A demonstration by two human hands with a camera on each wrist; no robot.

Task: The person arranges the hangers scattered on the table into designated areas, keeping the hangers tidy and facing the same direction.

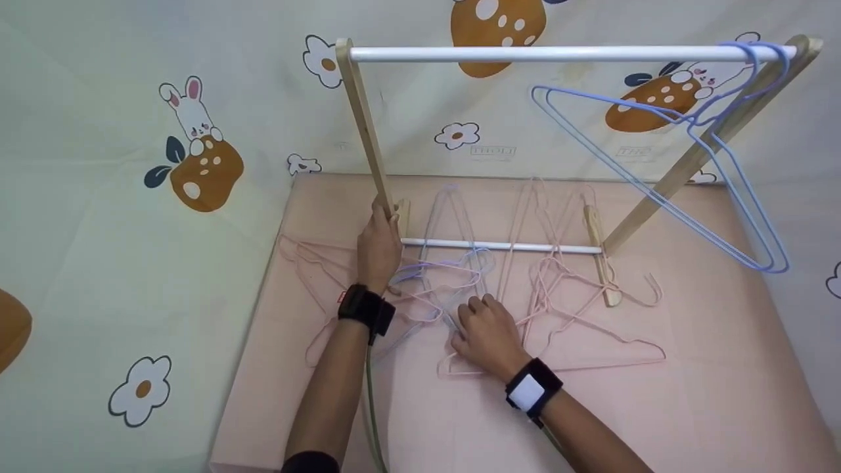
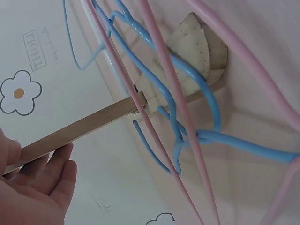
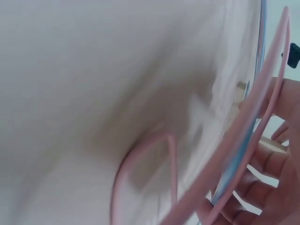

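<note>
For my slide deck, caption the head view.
Left hand grips a wooden post; right hand works among scattered hangers.

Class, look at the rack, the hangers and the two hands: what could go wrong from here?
1. Tangling: loose pink hangers cross loose blue hangers, so lifting what the right hand holds might drag others along.
2. Tipping: the left hand grips the wooden upright; an uneven push or pull there might tilt the rack.
3. Swinging: two blue hangers hang near the right end of the white rail, so a jolt might set them swinging.
</note>
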